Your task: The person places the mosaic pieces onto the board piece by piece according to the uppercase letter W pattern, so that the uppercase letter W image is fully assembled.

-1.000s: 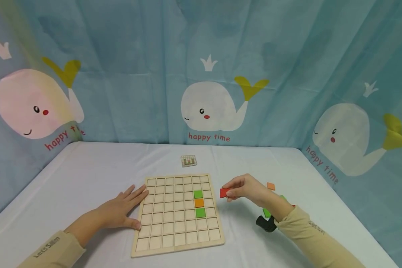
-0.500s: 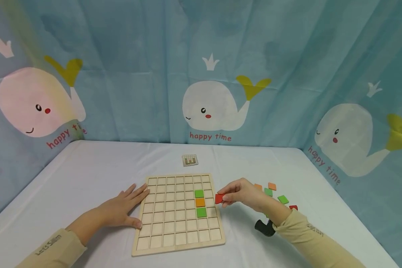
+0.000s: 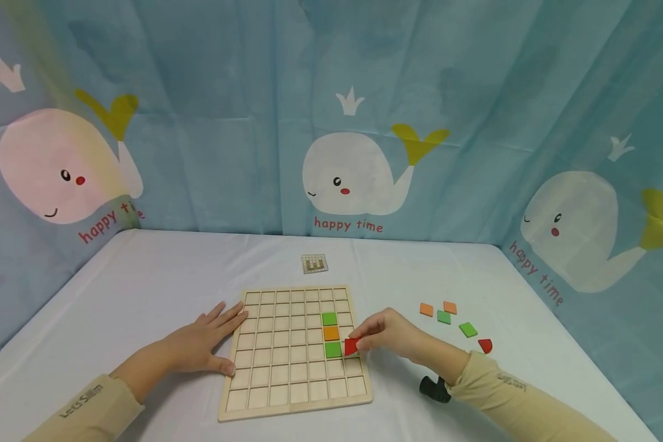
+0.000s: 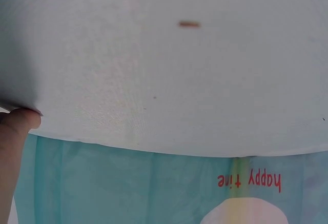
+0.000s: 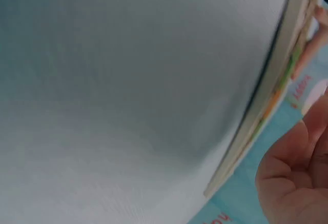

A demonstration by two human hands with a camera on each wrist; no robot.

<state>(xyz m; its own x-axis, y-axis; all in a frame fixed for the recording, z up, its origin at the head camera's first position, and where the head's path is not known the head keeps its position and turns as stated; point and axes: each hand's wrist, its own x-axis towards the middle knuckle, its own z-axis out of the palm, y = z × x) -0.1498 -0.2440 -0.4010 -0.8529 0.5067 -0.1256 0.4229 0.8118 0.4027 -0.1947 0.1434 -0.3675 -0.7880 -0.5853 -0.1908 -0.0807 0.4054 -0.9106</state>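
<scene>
A wooden grid board (image 3: 279,374) lies on the white table. In one of its columns, toward the right side, a green tile (image 3: 329,318), an orange tile (image 3: 331,333) and another green tile (image 3: 333,350) sit in a row of cells. My right hand (image 3: 389,337) pinches a red tile with a rounded side (image 3: 350,347) over the board's right-hand column, beside the nearer green tile. Whether the red tile touches the board I cannot tell. My left hand (image 3: 201,344) rests with spread fingers on the board's left edge. The right wrist view shows the board edge-on and part of the right hand (image 5: 294,172).
Right of the board lie loose tiles: orange (image 3: 426,309), green (image 3: 468,329) and a red rounded one (image 3: 485,345). A black object (image 3: 435,389) is partly behind the right forearm. A small pattern card (image 3: 314,264) lies beyond the board. A whale-print curtain (image 3: 221,166) surrounds the table.
My right hand has carried the red tile left and nearer to me, from beside the board to over its right column. The left hand stays on the board's edge.
</scene>
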